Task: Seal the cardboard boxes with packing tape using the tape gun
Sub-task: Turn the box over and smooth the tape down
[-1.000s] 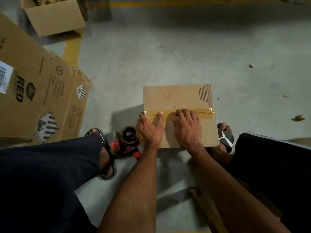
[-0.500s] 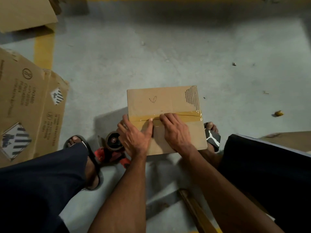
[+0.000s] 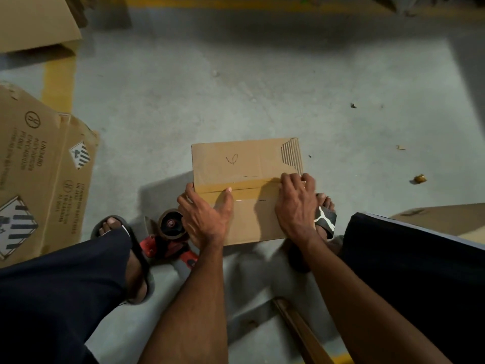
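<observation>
Small flat brown cardboard box (image 3: 244,185) lies on the grey concrete floor (image 3: 236,88), centre of frame, between the person's two sandalled feet. A strip of brown packing tape (image 3: 246,189) runs left to right across its top, over the flap seam.

Left hand (image 3: 207,216): flat on the box's left end, fingers spread and straight, thumb tip resting on the tape near mid-box. Position on the box unchanged from half a second ago.

Right hand (image 3: 296,203): fingers straight and close together, pressing down on the tape at the box's right edge. Half a second ago it lay at mid-box, next to the left thumb; it has since slid right along the strip. Neither hand grips anything.

Red and black tape gun (image 3: 168,237), with its brown roll, lies on the floor at the box's lower left corner, just beside the left hand, untouched as before.

Left of frame: large flattened printed carton (image 3: 39,179). Upper left: yellow painted floor line (image 3: 59,82).
</observation>
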`<state>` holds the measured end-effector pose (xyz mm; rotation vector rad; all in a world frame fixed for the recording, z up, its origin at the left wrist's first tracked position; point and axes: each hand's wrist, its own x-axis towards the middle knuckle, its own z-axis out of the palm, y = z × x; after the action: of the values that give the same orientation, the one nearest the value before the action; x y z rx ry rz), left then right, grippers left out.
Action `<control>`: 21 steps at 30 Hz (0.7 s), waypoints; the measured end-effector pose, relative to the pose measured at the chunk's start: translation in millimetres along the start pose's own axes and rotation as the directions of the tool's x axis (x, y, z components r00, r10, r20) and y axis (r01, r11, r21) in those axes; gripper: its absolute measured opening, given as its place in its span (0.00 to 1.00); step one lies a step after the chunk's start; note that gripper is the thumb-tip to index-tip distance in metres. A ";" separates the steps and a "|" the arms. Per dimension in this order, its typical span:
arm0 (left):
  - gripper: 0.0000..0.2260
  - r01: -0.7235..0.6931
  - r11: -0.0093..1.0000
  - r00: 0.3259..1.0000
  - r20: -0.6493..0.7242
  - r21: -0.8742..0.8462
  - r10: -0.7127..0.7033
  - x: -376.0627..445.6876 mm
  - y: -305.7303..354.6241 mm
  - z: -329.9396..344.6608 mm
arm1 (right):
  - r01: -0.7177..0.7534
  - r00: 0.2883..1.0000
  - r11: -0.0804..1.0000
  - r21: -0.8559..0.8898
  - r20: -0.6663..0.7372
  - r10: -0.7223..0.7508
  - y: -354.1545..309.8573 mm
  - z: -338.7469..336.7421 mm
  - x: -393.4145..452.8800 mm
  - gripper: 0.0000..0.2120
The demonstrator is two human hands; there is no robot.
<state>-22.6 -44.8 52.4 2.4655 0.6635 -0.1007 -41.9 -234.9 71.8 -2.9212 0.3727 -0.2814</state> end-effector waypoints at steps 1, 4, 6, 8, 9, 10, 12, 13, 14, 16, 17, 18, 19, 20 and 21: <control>0.44 -0.002 1.000 1.000 0.002 -0.001 0.002 0.4 0.2 0.6 | 0.039 0.999 0.998 0.046 0.011 -0.040 -5.1 0.9 -0.7 0.05; 0.44 0.008 1.000 1.000 0.010 -0.015 -0.008 1.1 -0.1 2.3 | 0.100 0.988 0.984 0.147 0.102 -0.115 -4.4 1.2 3.7 0.05; 0.44 0.014 0.999 1.000 0.003 -0.033 -0.014 0.3 1.2 2.9 | 0.070 0.988 0.986 0.154 0.128 -0.090 12.1 -3.8 8.2 0.06; 0.43 0.007 0.999 1.000 -0.008 -0.040 -0.008 -1.1 3.1 2.3 | -0.045 0.994 0.989 0.142 0.101 0.031 29.6 -11.6 11.5 0.07; 0.43 0.005 0.999 1.000 -0.012 -0.038 -0.005 -1.5 3.8 2.0 | -0.096 0.993 0.987 0.132 0.085 0.085 34.9 -12.7 11.5 0.07; 0.43 0.006 0.999 1.000 -0.015 -0.034 -0.007 -1.3 4.3 2.2 | -0.127 0.990 0.985 0.114 0.073 0.119 36.3 -11.6 11.3 0.07; 0.42 0.012 1.000 1.000 -0.017 -0.027 -0.012 -1.2 4.6 2.0 | -0.129 0.990 0.987 0.091 0.067 0.123 29.4 -6.3 10.9 0.08; 0.42 0.011 1.000 1.000 -0.018 -0.027 -0.011 -1.6 4.9 1.6 | -0.097 0.994 0.990 0.102 0.068 0.091 22.8 -2.1 10.7 0.09; 0.42 0.008 1.000 1.000 -0.021 -0.028 -0.009 -1.9 5.1 1.2 | -0.055 0.996 0.990 0.128 0.074 0.046 14.6 1.8 10.2 0.11; 0.41 -0.002 1.000 1.000 -0.028 -0.031 0.001 -2.3 5.2 0.1 | 0.022 0.997 0.983 0.182 0.071 -0.036 -3.3 7.3 9.8 0.12; 0.41 -0.004 0.999 1.000 -0.031 -0.034 0.003 -2.7 5.2 -0.9 | 0.049 0.996 0.978 0.205 0.066 -0.064 -8.7 8.9 10.6 0.12; 0.41 -0.006 0.999 0.999 -0.033 -0.036 0.005 -2.7 4.7 -1.3 | 0.068 0.994 0.973 0.219 0.066 -0.085 -10.0 9.1 11.9 0.11; 0.41 -0.009 0.999 0.999 -0.033 -0.036 0.008 -2.8 4.8 -1.5 | 0.086 0.992 0.970 0.227 0.068 -0.103 -5.4 10.1 12.8 0.10; 0.41 -0.010 0.999 0.999 -0.032 -0.033 0.009 -2.5 4.7 -0.9 | 0.085 0.992 0.970 0.227 0.070 -0.103 1.7 8.5 12.9 0.09; 0.41 -0.011 1.000 1.000 -0.030 -0.029 0.010 -2.3 4.5 -0.5 | 0.053 0.995 0.970 0.236 0.065 -0.070 11.3 8.2 11.6 0.08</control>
<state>-22.5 -48.7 55.6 2.4461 0.6605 -0.0498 -31.8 -247.5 63.4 -2.7050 0.2206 -0.2106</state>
